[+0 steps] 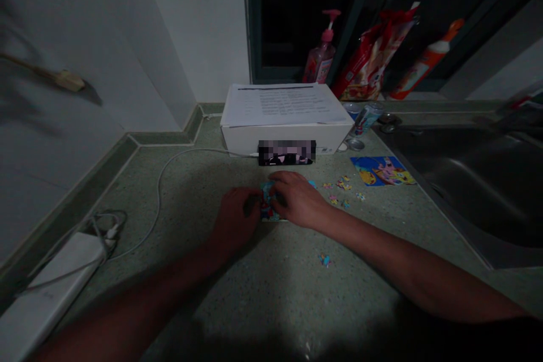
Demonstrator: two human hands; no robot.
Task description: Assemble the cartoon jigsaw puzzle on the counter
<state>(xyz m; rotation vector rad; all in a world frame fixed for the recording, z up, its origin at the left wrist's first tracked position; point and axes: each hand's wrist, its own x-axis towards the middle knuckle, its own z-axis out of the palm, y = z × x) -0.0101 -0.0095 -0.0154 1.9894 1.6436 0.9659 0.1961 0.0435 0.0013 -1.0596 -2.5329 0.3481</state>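
Observation:
A partly visible jigsaw puzzle (268, 214), blue with some red, lies flat on the counter between my hands. My left hand (237, 212) is curled, its fingertips and thumb closed at the puzzle's left edge. From the right, my right hand (299, 198) arches over the puzzle with bent fingers and thumb pressed on it. Both hands cover much of the puzzle, and a single piece under the fingertips cannot be made out. Loose puzzle pieces (344, 184) are scattered right of my right hand. A small cluster of pieces (324, 260) sits nearer to me.
A colourful cartoon picture card (384, 171) lies beside the metal sink (466, 181). Behind my hands, a phone (286, 154) leans against a white box (284, 110) with a cable (159, 192) attached. A white power strip (55, 283) is at left. Bottles and a red bag (369, 62) stand behind.

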